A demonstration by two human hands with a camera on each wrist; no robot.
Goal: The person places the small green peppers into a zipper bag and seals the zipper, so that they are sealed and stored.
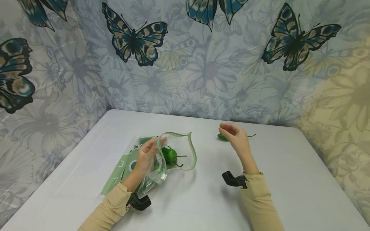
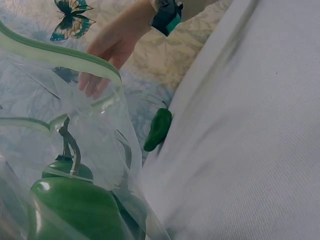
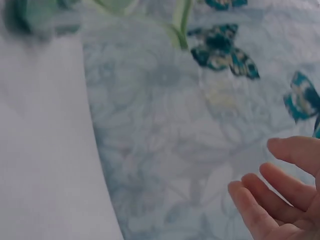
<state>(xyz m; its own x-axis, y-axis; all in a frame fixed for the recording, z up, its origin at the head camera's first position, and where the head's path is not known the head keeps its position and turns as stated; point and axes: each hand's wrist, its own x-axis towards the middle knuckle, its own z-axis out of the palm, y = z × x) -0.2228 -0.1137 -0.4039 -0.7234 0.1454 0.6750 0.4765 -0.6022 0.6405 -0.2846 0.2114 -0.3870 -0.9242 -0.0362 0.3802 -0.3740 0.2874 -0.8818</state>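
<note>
My left hand (image 1: 145,158) pinches the upper edge of a clear zip bag (image 1: 122,168) with green print, a pale green zip strip and a white slider (image 1: 163,176). The bag's mouth gapes toward the right. Inside lie green peppers (image 1: 170,156) with their stems pointing at the opening; the left wrist view shows them close up through the plastic (image 2: 107,150). My right hand (image 1: 237,138) is raised over the table with nothing in it, thumb and fingers apart. Partly hidden behind it, one green pepper (image 1: 222,137) lies on the table, its stem to the right.
A white-covered table (image 1: 199,199) carries everything. Behind it and at the sides hang walls (image 1: 211,73) patterned with flowers and butterflies. Each wrist wears a black camera mount (image 1: 233,179), and the sleeves (image 1: 258,195) are tan.
</note>
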